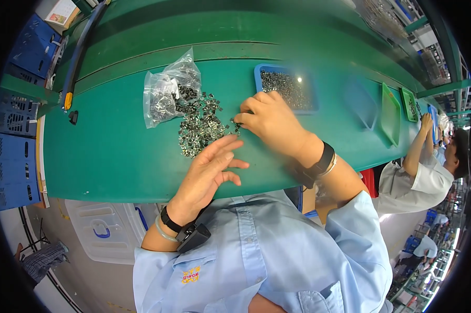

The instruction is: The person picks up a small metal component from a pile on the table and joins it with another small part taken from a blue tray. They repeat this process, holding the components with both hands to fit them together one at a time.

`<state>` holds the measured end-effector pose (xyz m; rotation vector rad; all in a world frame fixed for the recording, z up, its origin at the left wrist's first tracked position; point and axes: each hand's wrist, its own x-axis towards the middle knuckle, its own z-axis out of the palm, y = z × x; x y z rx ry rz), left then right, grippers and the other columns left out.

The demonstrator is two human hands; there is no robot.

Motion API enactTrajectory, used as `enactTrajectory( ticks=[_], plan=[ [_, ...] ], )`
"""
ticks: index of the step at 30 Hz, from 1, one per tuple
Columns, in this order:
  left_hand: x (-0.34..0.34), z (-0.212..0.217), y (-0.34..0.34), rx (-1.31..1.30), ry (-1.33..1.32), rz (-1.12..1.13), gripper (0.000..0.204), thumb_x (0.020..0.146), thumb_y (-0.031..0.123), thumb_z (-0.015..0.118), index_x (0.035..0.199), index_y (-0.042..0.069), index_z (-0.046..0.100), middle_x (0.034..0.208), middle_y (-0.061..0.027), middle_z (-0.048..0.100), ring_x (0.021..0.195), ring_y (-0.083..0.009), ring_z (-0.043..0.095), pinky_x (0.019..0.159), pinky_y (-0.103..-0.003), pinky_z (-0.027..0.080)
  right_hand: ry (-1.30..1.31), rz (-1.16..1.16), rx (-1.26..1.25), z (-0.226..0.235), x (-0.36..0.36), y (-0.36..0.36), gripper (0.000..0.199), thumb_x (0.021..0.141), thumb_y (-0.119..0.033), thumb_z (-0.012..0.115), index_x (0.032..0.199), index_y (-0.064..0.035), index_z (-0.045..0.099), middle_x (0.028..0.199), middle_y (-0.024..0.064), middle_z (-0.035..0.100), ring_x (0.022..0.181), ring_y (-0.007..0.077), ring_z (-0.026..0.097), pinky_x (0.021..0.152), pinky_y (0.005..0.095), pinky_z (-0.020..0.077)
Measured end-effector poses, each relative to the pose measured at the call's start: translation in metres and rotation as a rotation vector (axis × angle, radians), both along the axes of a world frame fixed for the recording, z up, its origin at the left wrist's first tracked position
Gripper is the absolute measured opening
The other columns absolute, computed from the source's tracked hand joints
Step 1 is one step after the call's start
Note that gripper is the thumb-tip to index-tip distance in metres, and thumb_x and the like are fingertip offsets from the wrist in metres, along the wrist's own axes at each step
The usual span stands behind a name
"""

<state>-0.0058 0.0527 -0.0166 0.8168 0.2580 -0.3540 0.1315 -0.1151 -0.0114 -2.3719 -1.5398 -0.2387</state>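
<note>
A pile of small black and silver metal parts (200, 128) lies on the green table, spilling out of a clear plastic bag (160, 99). My left hand (212, 166) is beside the near right edge of the pile, its fingers apart and nothing visible in them. Just right of the pile, my right hand (272, 119) pinches with thumb and forefinger at one of the small parts (235, 125). Beyond my right hand stands a blue tray (257, 78) full of tiny metal pieces.
Farther right are a green tray (390, 115) and a smaller green tray (409, 104) with dark parts. A co-worker (418, 177) sits at the right. A yellow-and-black tool (68, 100) lies at the left, with blue crates (15, 169) beyond. A clear lidded box (102, 232) stands below the table edge.
</note>
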Motion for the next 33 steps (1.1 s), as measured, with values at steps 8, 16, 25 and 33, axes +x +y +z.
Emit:
enactTrajectory(
  ticks=[8, 16, 25, 33],
  plan=[
    [0.000, -0.003, 0.011, 0.038, -0.036, 0.021, 0.036, 0.097, 0.016, 0.049, 0.129, 0.000, 0.044, 0.114, -0.0120, 0.057, 0.085, -0.0166, 0.060, 0.064, -0.027, 0.050, 0.109, -0.045, 0.008, 0.000, 0.000, -0.004, 0.014, 0.075, -0.017, 0.069, 0.088, -0.0133, 0.066, 0.087, 0.0009, 0.059, 0.087, 0.0205, 0.053, 0.078, 0.0343, 0.0401],
    [0.014, 0.011, -0.011, 0.069, -0.092, -0.039, 0.027, 0.097, 0.022, 0.050, 0.112, 0.000, 0.054, 0.090, -0.0102, 0.063, 0.068, -0.0140, 0.059, 0.055, -0.025, 0.047, 0.736, 0.001, 0.440, 0.024, -0.027, -0.025, 0.014, 0.075, -0.007, 0.071, 0.088, -0.0078, 0.066, 0.087, 0.0043, 0.060, 0.088, 0.0221, 0.056, 0.078, 0.0343, 0.0451],
    [0.013, 0.006, -0.031, -0.054, -0.022, -0.034, 0.021, 0.096, 0.022, 0.052, 0.100, 0.001, 0.056, 0.077, -0.0080, 0.063, 0.058, -0.0129, 0.056, 0.050, -0.024, 0.043, 0.682, -0.137, 0.543, 0.016, -0.058, -0.038, 0.016, 0.074, -0.005, 0.072, 0.088, -0.0084, 0.065, 0.088, 0.0045, 0.060, 0.087, 0.0227, 0.057, 0.075, 0.0342, 0.0458],
    [0.010, 0.012, -0.043, 0.097, -0.021, 0.010, 0.022, 0.096, 0.021, 0.052, 0.100, 0.001, 0.057, 0.077, -0.0081, 0.063, 0.058, -0.0121, 0.056, 0.049, -0.023, 0.043, 0.296, -0.210, 0.567, 0.004, -0.067, -0.042, 0.017, 0.073, -0.010, 0.071, 0.089, -0.0102, 0.064, 0.088, 0.0021, 0.057, 0.080, 0.0223, 0.053, 0.069, 0.0342, 0.0400]
  ],
)
